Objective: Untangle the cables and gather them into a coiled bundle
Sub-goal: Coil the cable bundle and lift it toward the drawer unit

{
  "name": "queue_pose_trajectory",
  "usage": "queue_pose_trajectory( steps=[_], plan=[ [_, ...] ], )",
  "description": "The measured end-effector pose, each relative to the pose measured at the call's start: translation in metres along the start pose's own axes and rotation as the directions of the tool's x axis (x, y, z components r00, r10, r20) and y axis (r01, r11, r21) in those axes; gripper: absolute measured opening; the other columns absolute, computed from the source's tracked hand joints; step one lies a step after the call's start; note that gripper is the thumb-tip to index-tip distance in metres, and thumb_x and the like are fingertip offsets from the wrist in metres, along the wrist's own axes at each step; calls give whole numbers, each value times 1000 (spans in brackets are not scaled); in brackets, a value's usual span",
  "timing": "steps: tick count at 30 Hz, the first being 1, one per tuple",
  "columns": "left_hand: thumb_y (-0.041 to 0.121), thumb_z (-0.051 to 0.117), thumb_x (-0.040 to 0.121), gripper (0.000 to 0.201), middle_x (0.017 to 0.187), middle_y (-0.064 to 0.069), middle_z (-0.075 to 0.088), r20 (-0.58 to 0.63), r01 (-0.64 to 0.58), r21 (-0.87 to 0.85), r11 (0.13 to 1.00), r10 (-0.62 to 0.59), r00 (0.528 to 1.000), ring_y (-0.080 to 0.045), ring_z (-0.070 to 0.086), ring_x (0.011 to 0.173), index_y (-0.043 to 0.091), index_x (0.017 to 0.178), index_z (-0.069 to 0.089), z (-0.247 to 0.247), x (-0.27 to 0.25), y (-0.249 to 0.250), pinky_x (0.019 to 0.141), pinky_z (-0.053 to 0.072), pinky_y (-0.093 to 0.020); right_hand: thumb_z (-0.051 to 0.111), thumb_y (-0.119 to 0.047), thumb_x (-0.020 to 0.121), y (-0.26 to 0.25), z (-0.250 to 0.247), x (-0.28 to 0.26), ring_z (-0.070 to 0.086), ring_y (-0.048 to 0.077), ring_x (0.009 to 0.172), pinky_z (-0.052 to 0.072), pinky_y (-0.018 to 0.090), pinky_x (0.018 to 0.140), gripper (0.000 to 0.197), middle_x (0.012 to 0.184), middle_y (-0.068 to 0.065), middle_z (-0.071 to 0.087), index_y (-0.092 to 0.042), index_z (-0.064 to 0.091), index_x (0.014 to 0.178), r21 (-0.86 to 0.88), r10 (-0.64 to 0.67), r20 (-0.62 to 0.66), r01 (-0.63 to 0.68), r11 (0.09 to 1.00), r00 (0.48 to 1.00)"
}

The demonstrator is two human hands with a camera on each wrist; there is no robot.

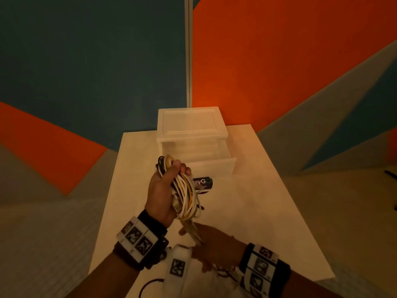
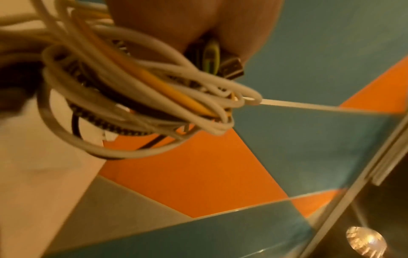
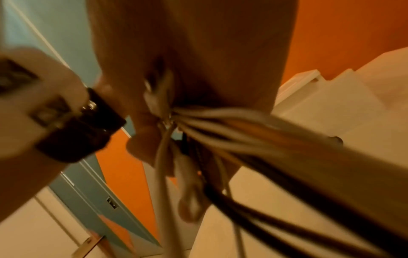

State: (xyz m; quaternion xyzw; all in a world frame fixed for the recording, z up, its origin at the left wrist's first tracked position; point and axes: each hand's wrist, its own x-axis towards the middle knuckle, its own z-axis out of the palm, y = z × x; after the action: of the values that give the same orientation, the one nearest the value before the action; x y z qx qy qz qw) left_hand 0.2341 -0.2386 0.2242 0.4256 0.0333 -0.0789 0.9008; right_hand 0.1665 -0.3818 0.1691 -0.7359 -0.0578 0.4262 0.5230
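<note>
A coiled bundle of white, yellow and black cables (image 1: pixel 184 190) is held upright above the white table (image 1: pixel 257 211). My left hand (image 1: pixel 169 181) grips its upper part, fingers curled round the loops. In the left wrist view the cable loops (image 2: pixel 137 97) fan out below the palm, with a USB plug (image 2: pixel 232 69) poking out. My right hand (image 1: pixel 206 239) is below, pinching the loose strands that hang from the coil's bottom. In the right wrist view those strands (image 3: pixel 220 125) run taut from my fingers, blurred.
A translucent plastic drawer unit (image 1: pixel 191 134) stands at the table's far end with its drawer (image 1: pixel 212 166) pulled out. A dark labelled item (image 1: pixel 204 182) lies in front of it. Teal and orange wall panels surround the table.
</note>
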Motion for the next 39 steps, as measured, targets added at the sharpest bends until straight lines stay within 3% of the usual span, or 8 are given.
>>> queue_pose_trajectory(
  steps=[3,10,19,23,28,33,36,39],
  plan=[
    [18,57,95,20,77,-14,60,-51,-118,242,963,134,990,-26,61,67,1,86,55,-9,1,-8,70,55,-50,62,-21,89,2,-7,-13,60,10,56,54,28,60,41,108,14,65,-27,48,128,-175,9,13,-6,985,1000],
    [33,66,88,36,94,-16,64,-13,-257,668,699,356,935,-26,65,88,5,105,52,-24,-8,-25,84,52,-44,63,-21,84,-11,-22,-52,64,14,61,54,29,61,20,83,2,66,-18,59,103,-438,-144,-21,121,891,989],
    [23,61,95,31,98,17,67,198,-131,701,701,-15,980,-1,64,93,34,121,48,-30,-33,-41,80,50,-26,67,-30,74,-60,-53,-65,57,16,75,40,27,64,19,83,-4,66,-25,58,90,-929,-440,-37,131,346,897],
    [30,55,96,27,95,-2,73,252,-23,567,823,-146,957,-22,69,90,16,119,58,-16,-48,-31,77,53,-34,72,-29,75,-69,-59,-49,53,14,70,36,12,54,34,86,-7,66,-18,48,96,-897,-553,-17,232,376,833],
    [54,67,80,70,124,-5,66,320,112,496,861,-301,898,-20,64,109,16,136,49,-21,-58,-21,90,49,-33,70,-22,76,-80,-55,-26,55,17,63,48,37,56,53,73,-5,55,-24,34,115,-860,-470,-29,218,462,882],
    [19,79,71,64,113,-12,67,356,164,525,835,-390,849,-29,63,99,14,130,56,-27,-58,-14,93,48,-49,65,-4,75,-86,-54,-18,53,26,87,47,38,70,62,106,5,47,-21,41,129,-873,-375,33,209,441,927],
    [15,73,70,52,99,-30,62,319,216,526,823,-426,846,-37,59,89,-1,118,62,-27,-57,-12,82,48,-45,64,-3,76,-83,-56,-12,52,26,90,50,43,75,63,110,3,37,-25,46,132,-881,-310,68,203,427,948],
    [7,71,60,33,89,-14,73,258,287,526,801,-471,843,-25,70,80,9,92,76,-28,-50,-10,71,53,-30,74,-13,74,-77,-56,-9,49,20,98,50,34,84,59,113,4,40,-23,52,128,-867,-311,166,288,407,936]
  ],
)
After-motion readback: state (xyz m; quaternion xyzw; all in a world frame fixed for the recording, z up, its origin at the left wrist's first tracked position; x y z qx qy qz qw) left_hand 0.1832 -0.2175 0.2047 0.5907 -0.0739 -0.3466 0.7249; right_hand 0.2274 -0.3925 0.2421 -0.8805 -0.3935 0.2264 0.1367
